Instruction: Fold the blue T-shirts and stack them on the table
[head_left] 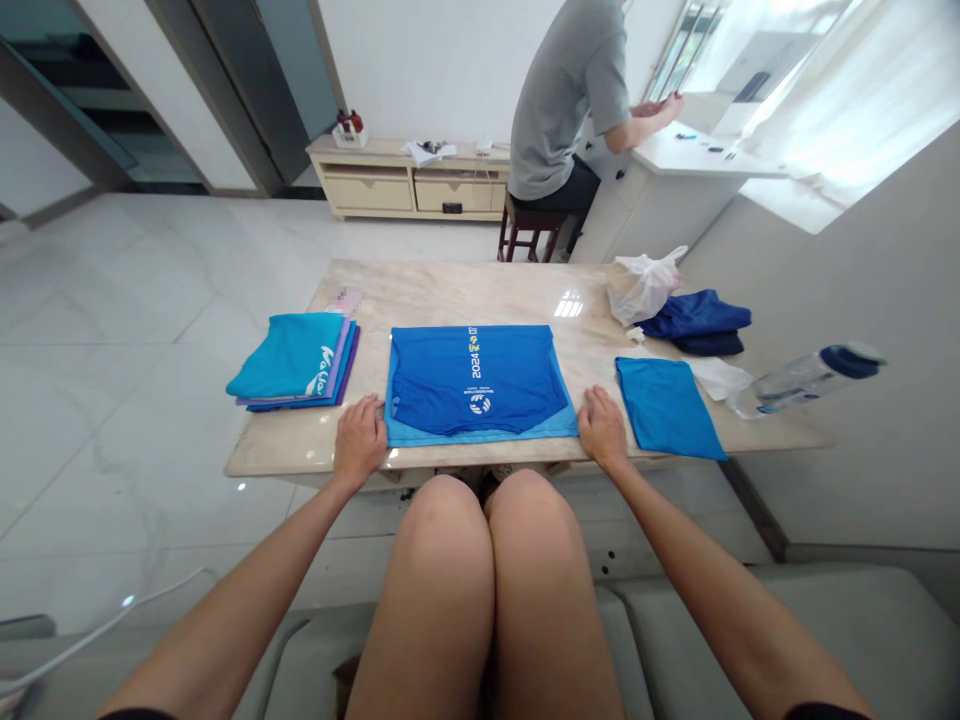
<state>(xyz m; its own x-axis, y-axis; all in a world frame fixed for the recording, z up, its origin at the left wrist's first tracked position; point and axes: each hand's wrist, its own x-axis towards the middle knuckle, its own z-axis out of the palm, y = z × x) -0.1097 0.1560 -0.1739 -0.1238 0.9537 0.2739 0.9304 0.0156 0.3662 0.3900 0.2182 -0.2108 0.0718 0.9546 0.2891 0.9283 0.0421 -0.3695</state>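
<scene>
One blue shirt (480,380), with white and yellow print, lies folded flat in the centre of the frame, on the marble table (450,290). At its lower left corner is the left hand (360,437), at its lower right corner the right hand (602,427). Fingers of both are bent a little; whether they pinch the cloth, I cannot tell. To the left lies a stack of folded clothes (285,355); to the right, a blue-teal folded cloth (667,405) and a clear bottle (799,385). Upper right of centre, another person (562,110) sits.
</scene>
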